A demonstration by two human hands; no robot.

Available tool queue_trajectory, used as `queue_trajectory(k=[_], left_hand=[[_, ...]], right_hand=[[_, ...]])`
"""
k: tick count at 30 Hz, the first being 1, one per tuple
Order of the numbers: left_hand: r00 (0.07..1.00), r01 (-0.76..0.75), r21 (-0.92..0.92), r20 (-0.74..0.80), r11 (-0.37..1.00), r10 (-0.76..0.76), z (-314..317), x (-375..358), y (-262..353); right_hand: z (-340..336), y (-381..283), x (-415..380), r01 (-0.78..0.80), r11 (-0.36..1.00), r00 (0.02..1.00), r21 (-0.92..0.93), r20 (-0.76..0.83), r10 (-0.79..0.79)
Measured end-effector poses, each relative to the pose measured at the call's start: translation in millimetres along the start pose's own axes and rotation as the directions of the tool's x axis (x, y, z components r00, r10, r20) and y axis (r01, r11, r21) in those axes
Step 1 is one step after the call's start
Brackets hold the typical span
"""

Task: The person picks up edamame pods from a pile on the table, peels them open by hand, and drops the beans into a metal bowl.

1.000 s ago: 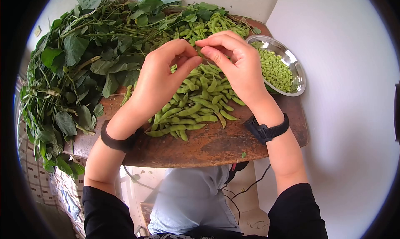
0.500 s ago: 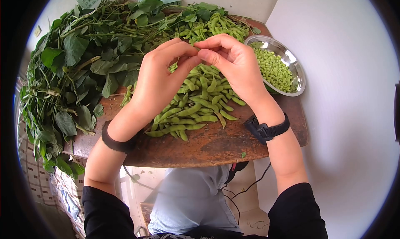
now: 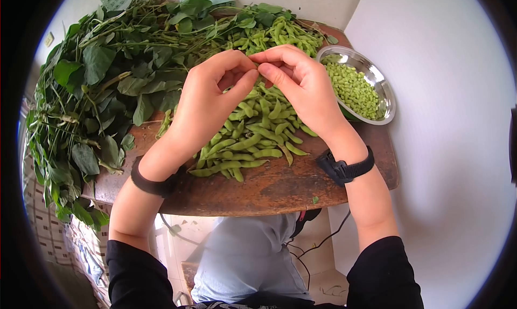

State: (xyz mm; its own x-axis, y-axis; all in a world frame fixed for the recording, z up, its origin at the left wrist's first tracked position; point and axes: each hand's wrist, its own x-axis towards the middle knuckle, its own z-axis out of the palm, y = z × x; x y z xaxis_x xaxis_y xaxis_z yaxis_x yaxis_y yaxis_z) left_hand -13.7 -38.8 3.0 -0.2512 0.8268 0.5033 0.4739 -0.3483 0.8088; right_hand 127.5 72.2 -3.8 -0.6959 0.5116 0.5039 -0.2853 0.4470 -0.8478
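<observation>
My left hand (image 3: 218, 85) and my right hand (image 3: 301, 82) meet above a pile of green soybean pods (image 3: 250, 142). Thumbs and forefingers of both are pinched together around a soybean pod (image 3: 258, 65). Only a sliver of that pod shows between the fingertips; the fingers cover the rest. To the right of my right hand, a metal bowl (image 3: 385, 88) contains many shelled green beans (image 3: 353, 91).
Leafy soybean stalks (image 3: 97, 93) cover the left and back of the wooden table (image 3: 242, 193), some hanging over its left edge. Another heap of pods (image 3: 285, 34) lies behind my hands. A white wall (image 3: 441, 120) stands close on the right.
My fingertips have shifted slightly against each other, and the gap between my left thumb and forefinger has widened a little. Both hands stay over the pile.
</observation>
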Motion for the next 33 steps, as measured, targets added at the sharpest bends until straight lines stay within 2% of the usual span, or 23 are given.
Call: queue_trajectory(k=[2,3,5,9,11,12,14,21,24,26,27,29,33], left_hand=[[1.000,0.010,0.019,0.009,1.000,-0.010,-1.4,0.1,1.7],[1.000,0.013,0.025,0.014,1.000,-0.014,-1.8,0.0,2.5],[1.000,0.017,0.030,0.021,0.999,-0.018,-1.0,-0.2,2.4],[0.999,-0.036,0.029,0.000,0.999,0.036,1.2,-0.7,1.1],[0.999,-0.047,0.047,0.000,0.998,0.047,2.1,-0.8,1.1],[0.997,-0.081,0.046,-0.010,0.996,0.081,3.3,-1.2,0.8],[0.993,-0.114,0.046,-0.018,0.992,0.115,4.4,-1.4,0.8],[0.981,-0.183,0.093,-0.050,0.979,0.188,7.8,-1.5,3.5],[0.976,-0.195,0.093,-0.075,0.976,0.202,8.4,-2.1,6.9],[0.975,-0.192,0.089,-0.094,0.977,0.200,8.5,-1.8,6.6],[0.969,-0.217,0.122,-0.097,0.969,0.229,8.1,-1.0,4.6],[0.961,-0.241,0.153,-0.100,0.958,0.257,8.7,-0.6,2.5],[0.948,-0.265,0.259,-0.106,0.929,0.300,9.4,-1.2,1.8]], right_hand=[[1.2,-0.9,-0.4,0.085,0.987,0.996,-0.137,0.010,-0.085],[1.0,-2.1,-1.1,0.085,0.987,0.996,-0.136,0.011,-0.085],[-0.3,-5.0,-2.5,0.114,0.952,0.993,-0.285,0.071,-0.098],[3.2,-6.1,-3.4,0.151,0.935,0.988,-0.321,0.067,-0.137],[5.0,-6.4,-3.5,0.277,0.876,0.961,-0.396,0.088,-0.264],[6.0,-5.2,-3.1,0.276,0.876,0.961,-0.395,0.088,-0.263],[7.4,-2.1,-2.4,0.376,0.830,0.924,-0.411,0.103,-0.367],[9.8,-6.1,-4.1,0.386,0.815,0.918,-0.432,0.090,-0.387],[10.7,-7.0,-3.7,0.441,0.790,0.885,-0.427,0.060,-0.461],[10.3,-8.4,-4.1,0.347,0.913,0.934,-0.215,-0.010,-0.357],[9.6,-7.1,-3.9,0.346,0.913,0.934,-0.216,-0.011,-0.356],[7.9,-3.5,-2.4,0.249,0.965,0.968,-0.078,0.000,-0.250],[6.6,-5.8,-2.7,0.141,0.990,0.990,0.017,0.010,-0.141]])
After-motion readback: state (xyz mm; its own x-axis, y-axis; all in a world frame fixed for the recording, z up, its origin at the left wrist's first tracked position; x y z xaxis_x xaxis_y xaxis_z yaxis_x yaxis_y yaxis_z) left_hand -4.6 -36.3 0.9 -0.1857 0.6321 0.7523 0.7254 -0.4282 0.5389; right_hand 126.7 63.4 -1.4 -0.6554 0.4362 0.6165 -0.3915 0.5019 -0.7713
